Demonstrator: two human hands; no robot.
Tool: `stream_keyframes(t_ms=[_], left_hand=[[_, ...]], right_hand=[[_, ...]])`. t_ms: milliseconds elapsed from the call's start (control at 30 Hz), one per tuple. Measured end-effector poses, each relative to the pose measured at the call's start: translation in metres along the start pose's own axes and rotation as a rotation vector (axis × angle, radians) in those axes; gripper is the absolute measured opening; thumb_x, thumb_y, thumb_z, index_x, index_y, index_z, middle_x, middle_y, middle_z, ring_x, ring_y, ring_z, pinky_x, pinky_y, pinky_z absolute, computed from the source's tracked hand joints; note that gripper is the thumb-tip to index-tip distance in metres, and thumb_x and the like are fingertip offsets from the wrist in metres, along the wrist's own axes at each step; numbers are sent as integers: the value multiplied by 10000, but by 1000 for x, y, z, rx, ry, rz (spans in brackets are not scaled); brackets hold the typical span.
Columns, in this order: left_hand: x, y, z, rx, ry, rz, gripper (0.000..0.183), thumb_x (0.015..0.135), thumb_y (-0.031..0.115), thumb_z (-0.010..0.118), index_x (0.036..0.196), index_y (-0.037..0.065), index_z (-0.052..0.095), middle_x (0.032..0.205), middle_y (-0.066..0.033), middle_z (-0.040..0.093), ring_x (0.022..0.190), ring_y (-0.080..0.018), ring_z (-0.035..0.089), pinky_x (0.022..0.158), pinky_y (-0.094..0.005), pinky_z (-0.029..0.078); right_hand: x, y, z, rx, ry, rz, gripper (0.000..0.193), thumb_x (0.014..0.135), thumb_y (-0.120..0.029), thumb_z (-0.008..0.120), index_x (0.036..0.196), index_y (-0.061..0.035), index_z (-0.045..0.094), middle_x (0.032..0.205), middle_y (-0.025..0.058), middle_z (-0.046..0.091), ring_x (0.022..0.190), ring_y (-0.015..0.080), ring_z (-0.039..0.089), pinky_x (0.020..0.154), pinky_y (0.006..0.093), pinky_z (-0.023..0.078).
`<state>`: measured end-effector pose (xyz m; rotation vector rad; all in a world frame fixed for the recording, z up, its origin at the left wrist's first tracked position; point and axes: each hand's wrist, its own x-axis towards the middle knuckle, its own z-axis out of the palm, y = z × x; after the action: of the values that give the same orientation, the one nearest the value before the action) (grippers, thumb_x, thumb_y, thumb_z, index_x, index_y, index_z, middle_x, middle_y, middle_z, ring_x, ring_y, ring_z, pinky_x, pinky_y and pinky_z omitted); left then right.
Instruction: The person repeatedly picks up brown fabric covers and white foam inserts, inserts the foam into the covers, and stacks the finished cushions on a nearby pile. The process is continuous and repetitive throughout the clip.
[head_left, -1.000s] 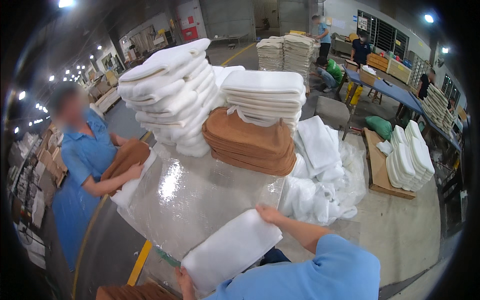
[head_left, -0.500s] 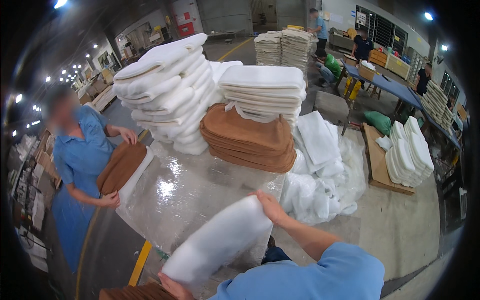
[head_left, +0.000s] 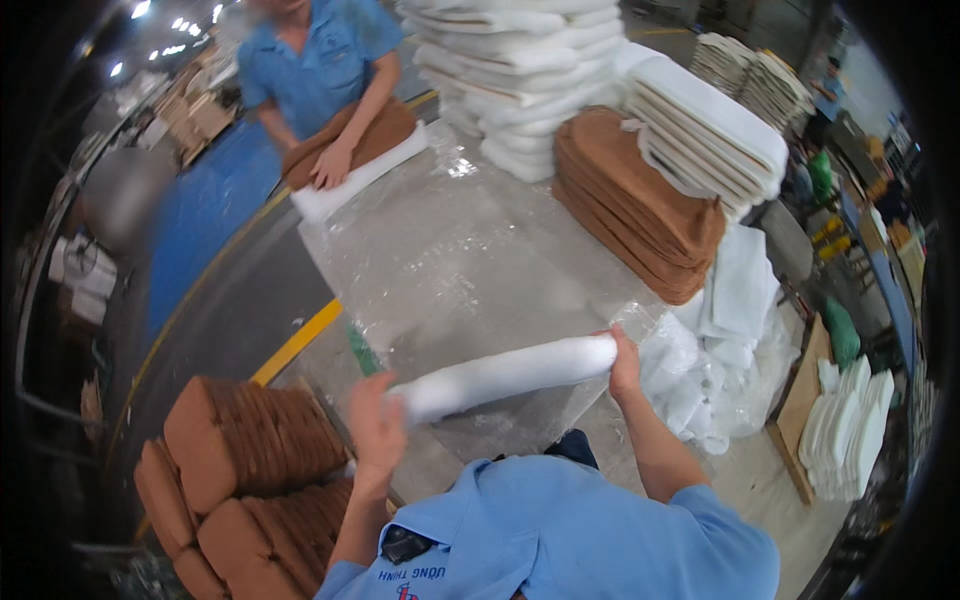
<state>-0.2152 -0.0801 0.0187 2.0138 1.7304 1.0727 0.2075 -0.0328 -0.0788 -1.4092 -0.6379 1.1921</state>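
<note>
A long white padded cushion is held up in front of me, over the near edge of the plastic-covered table. Its right end is gripped by my right hand, with the fingers curled round the corner. At its left end is my left hand, so smeared by motion that its grip does not show. Beyond the table's right half lies a stack of brown fabric-covered pads. Across the table at the far left, a person in a blue shirt presses a brown cover over a white pad.
Tall white pads stand piled at the back, with another white stack beside the brown one. Finished-looking brown cushions are packed at my lower left. Clear plastic with white pieces lies on the floor to the right.
My view has swung left and down, bringing the brown cushions at lower left into sight. The white cushion has gone from slanting to nearly level, and my left hand has risen.
</note>
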Motion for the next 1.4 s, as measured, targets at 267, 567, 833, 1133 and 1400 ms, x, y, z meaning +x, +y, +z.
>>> stream_keyframes(t_ms=[267, 567, 833, 1133, 1400], left_hand=[[16, 24, 24, 308, -400, 102, 551, 823, 356, 842, 1232, 39, 654, 1110, -179, 739, 1050, -388, 701, 946, -492, 518], [29, 25, 32, 399, -582, 17, 437, 782, 372, 860, 1044, 71, 682, 996, -159, 758, 969, -379, 729, 835, -495, 568], [35, 27, 35, 445, -624, -141, 470, 789, 395, 841, 1081, 57, 695, 1021, -164, 770, 963, -379, 738, 824, -492, 571], [50, 27, 44, 410, -627, -83, 538, 761, 479, 843, 1092, 69, 734, 1008, -170, 780, 971, -376, 746, 826, -482, 577], [73, 21, 43, 461, -699, -112, 567, 752, 509, 852, 1117, 89, 743, 992, -161, 788, 962, -380, 754, 832, -480, 586]], right_hand=[[6, -43, -15, -553, -174, -185, 578, 1105, -463, 465, 1169, 39, 745, 1104, 171, 761, 1010, 279, 695, 960, 390, 517], [-88, -78, 144, -1154, -824, -970, 526, 995, -441, 651, 1238, 25, 665, 1153, 203, 719, 1115, 364, 675, 1004, 464, 490], [-44, -110, 179, -1304, -1059, -464, 710, 1100, -601, 346, 1247, 12, 675, 1082, 266, 738, 1052, 460, 696, 944, 547, 521], [26, -99, 84, -1394, -829, -189, 857, 1093, -684, 242, 1247, -4, 739, 1231, 297, 711, 1169, 495, 651, 1041, 493, 498], [23, -124, 75, -1441, -639, -42, 930, 1072, -732, 225, 1332, 35, 682, 1271, 312, 695, 1244, 479, 624, 1086, 491, 471]])
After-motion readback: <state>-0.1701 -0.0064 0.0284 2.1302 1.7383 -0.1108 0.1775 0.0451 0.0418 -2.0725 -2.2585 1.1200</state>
